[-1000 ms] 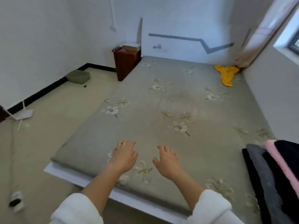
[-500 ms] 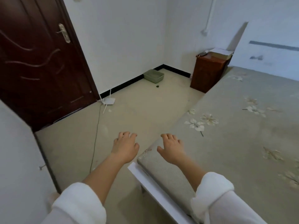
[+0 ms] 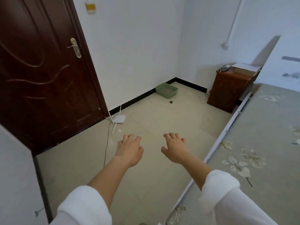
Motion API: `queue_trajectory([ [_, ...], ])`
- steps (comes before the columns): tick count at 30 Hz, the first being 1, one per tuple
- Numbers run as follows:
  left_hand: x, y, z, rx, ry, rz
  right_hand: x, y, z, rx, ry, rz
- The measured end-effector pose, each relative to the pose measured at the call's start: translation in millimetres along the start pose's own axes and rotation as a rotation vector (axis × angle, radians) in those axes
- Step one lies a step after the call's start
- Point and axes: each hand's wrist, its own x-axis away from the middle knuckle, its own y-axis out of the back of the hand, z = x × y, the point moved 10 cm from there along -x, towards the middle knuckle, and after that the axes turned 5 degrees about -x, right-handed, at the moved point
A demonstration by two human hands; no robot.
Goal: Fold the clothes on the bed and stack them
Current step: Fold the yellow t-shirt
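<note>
Fingers on the left hand and right hand are loose and spread, holding nothing, above the floor. The bed is on the right, long side running away.

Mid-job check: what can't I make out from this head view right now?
1. No clothes show in the head view; the grey floral-covered bed is cut off by the right edge.
2. Items on top of the brown wooden bedside cabinet: too small and blurred to identify.
3. Contents of the green plastic tray on the floor: too small.
4. Small dark speck on the floor: too small to name.
</note>
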Motion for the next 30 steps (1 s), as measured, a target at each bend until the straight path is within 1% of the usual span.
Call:
queue_trajectory([
  [2,-50.3,6.3,12.3,-0.018,-0.014,0.0,-51.4,15.1,-10.8,0.025,-0.041,-0.028],
  [5,-119.4,19.0,21.3,-0.024,-0.037,0.005,-111.6,29.2,-24.9,0.063,-0.102,-0.021],
  [10,-222.8,40.6,8.5,-0.007,-0.113,-0.012,-181.7,57.0,-54.8,0.063,-0.188,-0.034],
  [15,-314.8,44.1,-33.2,-0.021,-0.237,-0.001,-235.7,80.1,-99.9,0.021,-0.29,-0.071],
  [22,-455.5,52.2,-92.5,-0.011,-0.429,-0.03,-322.8,103.0,-178.3,-0.026,-0.466,-0.125],
  [26,-533.5,57.2,-132.0,0.006,-0.542,-0.008,-368.6,123.1,-225.2,-0.061,-0.598,-0.153],
  [30,-596.4,63.4,-184.3,0.008,-0.661,0.007,-392.6,139.2,-271.9,-0.067,-0.727,-0.172],
])
